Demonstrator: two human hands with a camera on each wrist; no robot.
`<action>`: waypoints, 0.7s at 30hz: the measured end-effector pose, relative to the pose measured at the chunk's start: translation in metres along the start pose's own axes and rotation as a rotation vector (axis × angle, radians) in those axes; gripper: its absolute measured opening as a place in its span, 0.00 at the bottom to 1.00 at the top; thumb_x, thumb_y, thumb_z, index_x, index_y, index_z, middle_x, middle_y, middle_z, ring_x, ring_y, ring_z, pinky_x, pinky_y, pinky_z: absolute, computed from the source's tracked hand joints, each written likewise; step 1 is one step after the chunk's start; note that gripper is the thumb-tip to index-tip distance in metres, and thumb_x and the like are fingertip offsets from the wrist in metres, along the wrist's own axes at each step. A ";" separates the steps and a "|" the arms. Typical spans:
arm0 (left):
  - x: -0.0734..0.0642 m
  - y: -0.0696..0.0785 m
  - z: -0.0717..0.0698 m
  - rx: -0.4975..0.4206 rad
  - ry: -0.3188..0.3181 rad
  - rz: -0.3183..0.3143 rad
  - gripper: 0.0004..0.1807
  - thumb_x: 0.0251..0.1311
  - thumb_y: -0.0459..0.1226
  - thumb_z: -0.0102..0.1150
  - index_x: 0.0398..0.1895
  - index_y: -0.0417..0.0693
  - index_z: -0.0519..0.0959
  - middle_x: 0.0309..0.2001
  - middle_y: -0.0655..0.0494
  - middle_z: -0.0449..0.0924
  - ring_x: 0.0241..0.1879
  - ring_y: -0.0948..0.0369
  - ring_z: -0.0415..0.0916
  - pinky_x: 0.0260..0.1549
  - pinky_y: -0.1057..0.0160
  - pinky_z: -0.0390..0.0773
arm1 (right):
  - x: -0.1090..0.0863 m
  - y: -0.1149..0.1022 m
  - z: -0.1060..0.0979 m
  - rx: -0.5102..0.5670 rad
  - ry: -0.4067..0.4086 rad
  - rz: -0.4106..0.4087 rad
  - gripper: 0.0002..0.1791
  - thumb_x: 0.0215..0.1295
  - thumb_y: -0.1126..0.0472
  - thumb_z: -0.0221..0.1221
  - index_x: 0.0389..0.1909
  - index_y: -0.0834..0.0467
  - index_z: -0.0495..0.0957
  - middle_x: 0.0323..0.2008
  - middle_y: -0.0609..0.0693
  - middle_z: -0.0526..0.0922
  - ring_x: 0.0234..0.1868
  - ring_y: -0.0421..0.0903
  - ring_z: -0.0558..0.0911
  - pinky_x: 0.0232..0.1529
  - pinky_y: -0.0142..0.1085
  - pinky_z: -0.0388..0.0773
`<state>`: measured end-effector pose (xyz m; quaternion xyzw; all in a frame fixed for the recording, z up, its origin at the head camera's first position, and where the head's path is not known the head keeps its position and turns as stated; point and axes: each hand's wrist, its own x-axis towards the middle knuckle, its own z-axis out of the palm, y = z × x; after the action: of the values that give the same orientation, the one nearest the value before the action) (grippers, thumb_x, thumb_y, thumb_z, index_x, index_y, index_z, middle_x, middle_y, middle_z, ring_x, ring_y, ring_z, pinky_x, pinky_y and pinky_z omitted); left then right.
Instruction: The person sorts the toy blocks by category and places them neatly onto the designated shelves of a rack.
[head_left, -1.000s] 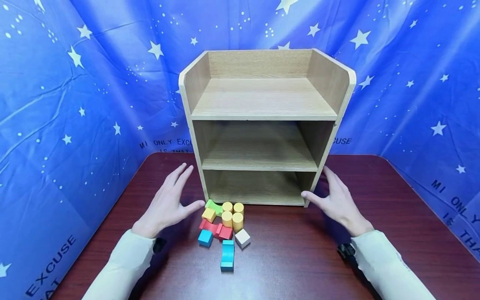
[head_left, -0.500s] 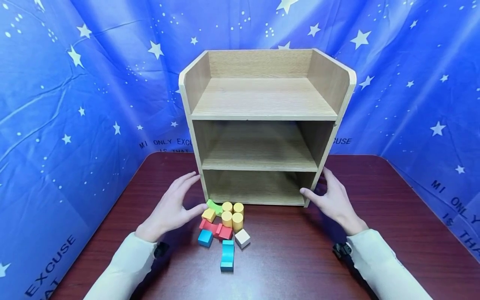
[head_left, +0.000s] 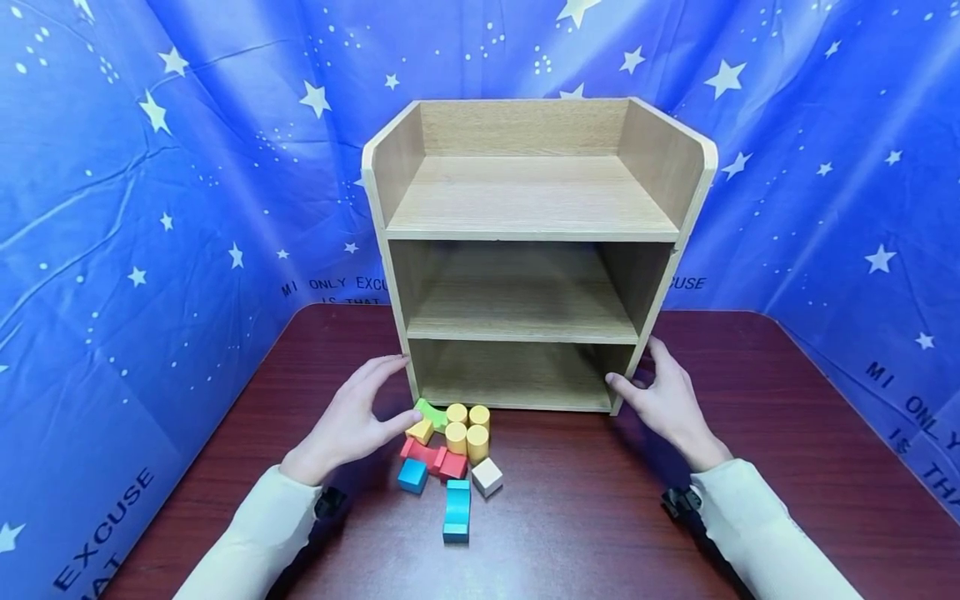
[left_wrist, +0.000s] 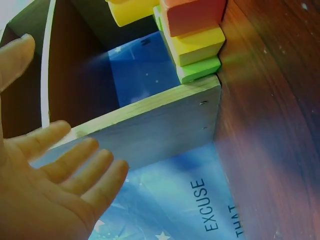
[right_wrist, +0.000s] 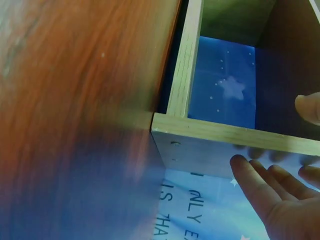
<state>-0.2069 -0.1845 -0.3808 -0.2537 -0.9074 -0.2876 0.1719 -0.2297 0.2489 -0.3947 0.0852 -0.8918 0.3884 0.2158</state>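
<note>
Left hand (head_left: 347,429) and right hand (head_left: 675,408) were loosely spread, holding nothing, shelf (head_left: 532,196) stood between on worktop (head_left: 585,517), blocks (head_left: 452,465) lay at its near left, left wrist view showed left panel (left_wrist: 167,127) beside fingers (left_wrist: 112,180), right wrist view showed right panel (right_wrist: 200,155).

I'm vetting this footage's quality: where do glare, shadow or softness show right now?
Head: pale glare on the table just below the teal block, shade inside the wooden shelf; left wrist: washed-out upper-left corner, left hand slightly soft; right wrist: dark finger shadows on the side panel beside the right hand.
</note>
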 end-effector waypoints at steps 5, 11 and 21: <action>-0.002 -0.001 0.000 -0.008 0.017 -0.019 0.39 0.47 0.53 0.70 0.63 0.49 0.71 0.58 0.56 0.71 0.58 0.57 0.68 0.56 0.49 0.69 | -0.001 -0.001 0.002 0.004 0.021 0.002 0.33 0.57 0.57 0.66 0.62 0.58 0.65 0.48 0.62 0.79 0.49 0.56 0.78 0.43 0.49 0.78; -0.004 -0.002 0.003 -0.037 -0.012 -0.007 0.34 0.46 0.50 0.72 0.56 0.46 0.75 0.53 0.57 0.73 0.52 0.57 0.72 0.52 0.51 0.73 | -0.001 -0.001 0.002 -0.007 0.032 -0.006 0.32 0.58 0.61 0.64 0.63 0.60 0.64 0.49 0.62 0.78 0.50 0.56 0.78 0.41 0.44 0.79; -0.007 0.002 0.000 -0.185 -0.156 -0.006 0.27 0.44 0.41 0.75 0.51 0.55 0.77 0.47 0.58 0.76 0.43 0.56 0.76 0.41 0.56 0.79 | -0.001 -0.001 0.003 -0.022 0.051 -0.008 0.31 0.58 0.62 0.63 0.62 0.59 0.65 0.50 0.64 0.78 0.39 0.57 0.82 0.46 0.53 0.74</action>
<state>-0.2000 -0.1860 -0.3834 -0.2875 -0.8884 -0.3497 0.0757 -0.2294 0.2459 -0.3968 0.0766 -0.8898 0.3797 0.2412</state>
